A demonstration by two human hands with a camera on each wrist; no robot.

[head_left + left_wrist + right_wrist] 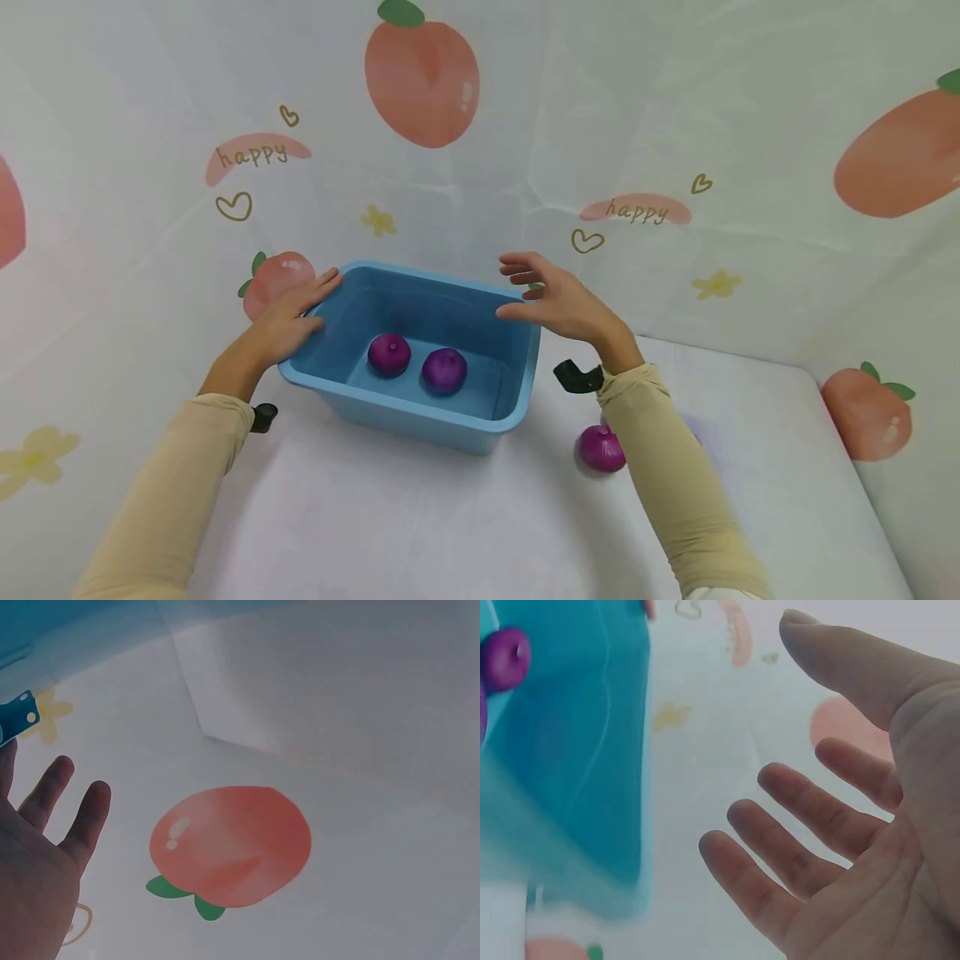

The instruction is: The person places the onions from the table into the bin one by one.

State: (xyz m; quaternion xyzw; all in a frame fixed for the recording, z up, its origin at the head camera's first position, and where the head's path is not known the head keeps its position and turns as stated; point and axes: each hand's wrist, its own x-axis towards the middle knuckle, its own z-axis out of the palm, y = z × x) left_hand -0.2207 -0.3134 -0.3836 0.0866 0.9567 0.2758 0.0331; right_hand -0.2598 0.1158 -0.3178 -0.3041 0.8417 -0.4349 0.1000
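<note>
White cloth (487,200) printed with peaches, hearts and the word "happy" rises behind the blue tub (420,421), which sits on a white-covered counter (420,533). From the head view, the left hand (288,325) lies along the tub's left rim, fingers straight, thumb over the edge. Above the tub's far right corner hangs the right hand (551,296), fingers parted from the thumb, holding nothing. Two purple onions, one onion (389,356) to the left and another onion (445,371) to the right, rest near each other on the tub's floor. Right of the tub, on the counter beside the right sleeve (667,475), lies a third onion (601,449).

From the left wrist, the left hand's visible fingers stretch out relaxed just below the tub; their exact contact is unclear.

From the right wrist, the right hand's fingers are loosely spread, grasping nothing, beside the tub, where one onion shows whole and another partly.
</note>
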